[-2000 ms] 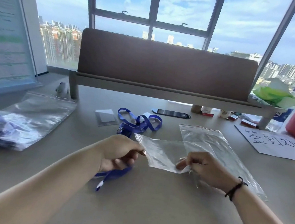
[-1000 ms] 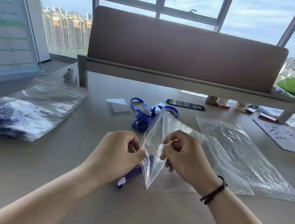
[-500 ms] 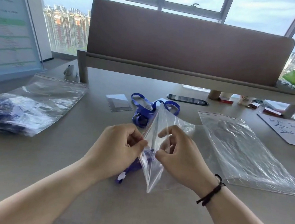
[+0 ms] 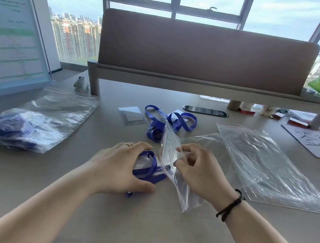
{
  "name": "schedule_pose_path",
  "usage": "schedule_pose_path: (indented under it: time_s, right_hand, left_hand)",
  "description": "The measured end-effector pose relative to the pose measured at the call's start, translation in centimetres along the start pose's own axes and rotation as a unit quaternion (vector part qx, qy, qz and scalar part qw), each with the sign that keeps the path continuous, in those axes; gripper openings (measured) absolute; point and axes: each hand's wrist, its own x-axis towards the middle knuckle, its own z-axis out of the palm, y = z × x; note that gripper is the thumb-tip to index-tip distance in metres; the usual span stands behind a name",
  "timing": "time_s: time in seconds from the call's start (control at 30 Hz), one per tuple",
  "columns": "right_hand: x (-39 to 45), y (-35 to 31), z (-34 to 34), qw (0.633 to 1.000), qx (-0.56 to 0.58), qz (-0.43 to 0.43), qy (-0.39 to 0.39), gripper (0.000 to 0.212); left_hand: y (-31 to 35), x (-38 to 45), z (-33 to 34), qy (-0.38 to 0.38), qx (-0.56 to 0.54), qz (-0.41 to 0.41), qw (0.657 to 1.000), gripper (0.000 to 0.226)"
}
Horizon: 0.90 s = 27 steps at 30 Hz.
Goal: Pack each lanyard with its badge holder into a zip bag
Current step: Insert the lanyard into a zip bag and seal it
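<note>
Two hands at the desk's (image 4: pixel 146 226) near edge: the left hand (image 4: pixel 120 168) has let go of the bag (image 4: pixel 169 151) and curls round the lanyard (image 4: pixel 151 169) and holder, the right hand (image 4: pixel 199 169) still pinching the mouth open, so insertion seems next.

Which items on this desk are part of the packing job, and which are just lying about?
In the job:
left hand gripping a folded blue lanyard
right hand pinching an open zip bag
loose lanyards
badge holder
spare zip bags
filled bag

Lying about:
phone
handwritten paper
small white toy
</note>
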Motion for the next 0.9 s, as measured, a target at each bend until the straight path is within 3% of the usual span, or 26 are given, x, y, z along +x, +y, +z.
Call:
schedule_pose_path:
  time_s: [0.13, 0.37, 0.57, 0.63, 0.73, 0.9]
  right_hand:
    - [0.3, 0.4, -0.2, 1.0, 0.001, 0.025, 0.009, 0.026]
    - [0.4, 0.3, -0.4, 0.999, 0.01, 0.043, 0.008, 0.021]
    - [-0.1, 0.1, 0.1, 1.0, -0.003, 0.022, -0.02, 0.022]
    - [-0.1, 0.2, 0.0, 0.999, -0.016, 0.018, -0.022, 0.023]
    - [0.0, 0.3, 0.0, 0.999, -0.028, 0.015, -0.026, 0.024]
    - [0.1, 0.4, 0.0, 0.999, -0.024, 0.022, -0.02, 0.024]
  left_hand:
    - [-0.7, 0.5, 0.3, 0.033, -0.004, -0.002, 0.999, 0.064]
    - [-1.3, 1.0, 1.3, 0.054, -0.007, 0.021, 0.998, 0.044]
    - [-0.2, 0.9, 2.6, 0.049, 0.053, 0.069, 0.995, 0.061]
    - [0.2, 0.8, 2.9, 0.007, 0.082, 0.064, 0.995, 0.057]
    - [0.4, 0.6, 2.9, -0.07, 0.119, 0.041, 0.99, 0.087]
    - [0.0, 1.0, 2.3, -0.053, 0.143, 0.06, 0.986, 0.092]
